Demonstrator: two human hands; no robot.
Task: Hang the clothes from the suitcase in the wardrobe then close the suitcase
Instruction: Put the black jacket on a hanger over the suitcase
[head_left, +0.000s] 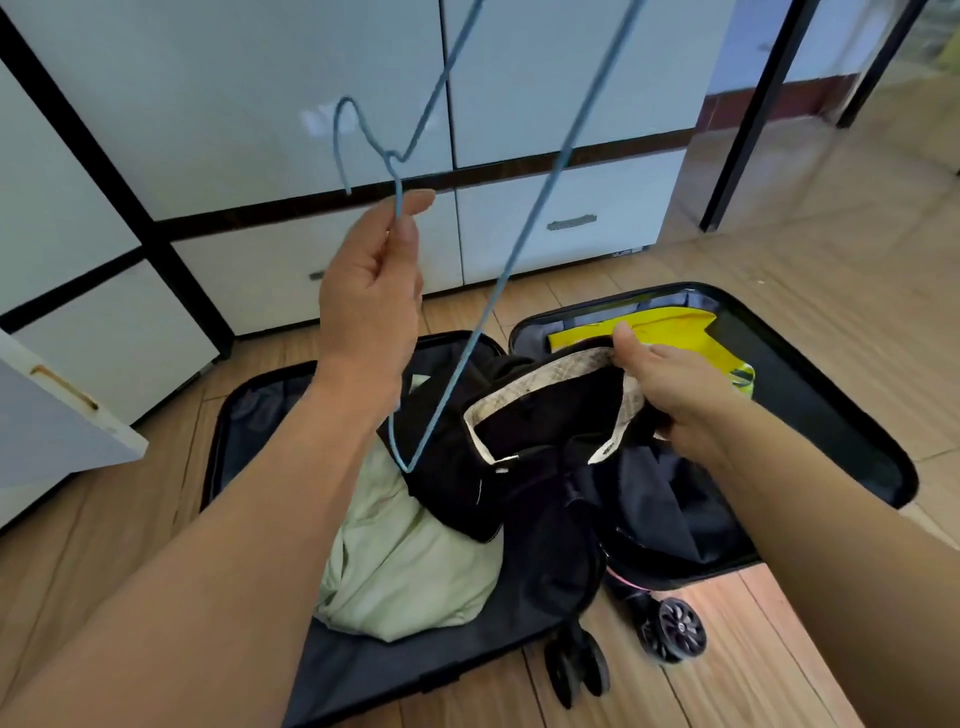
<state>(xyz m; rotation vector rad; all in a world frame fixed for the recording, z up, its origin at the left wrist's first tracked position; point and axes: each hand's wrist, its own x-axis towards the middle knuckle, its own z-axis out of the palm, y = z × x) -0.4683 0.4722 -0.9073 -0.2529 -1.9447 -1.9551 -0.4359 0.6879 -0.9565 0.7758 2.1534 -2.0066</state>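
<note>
A black suitcase (852, 415) lies open on the wooden floor. My left hand (371, 291) pinches a blue wire hanger (511, 260) near its neck and holds it up over the case, hook to the left; its lower corner dips to the clothes. My right hand (670, 389) grips the pale-lined waistband of a black garment (545, 415), lifted above the case's hinge. A pale green garment (405, 556) is heaped in the left half. A yellow item (670, 330) lies in the right half. The white wardrobe (260, 104) stands behind, its doors shut.
Two white drawers with metal handles (571, 223) run under the wardrobe doors. An open white door (57, 415) juts in at the left. The suitcase wheels (680, 626) point toward me. Wooden floor extends to the right, past a dark door frame (753, 114).
</note>
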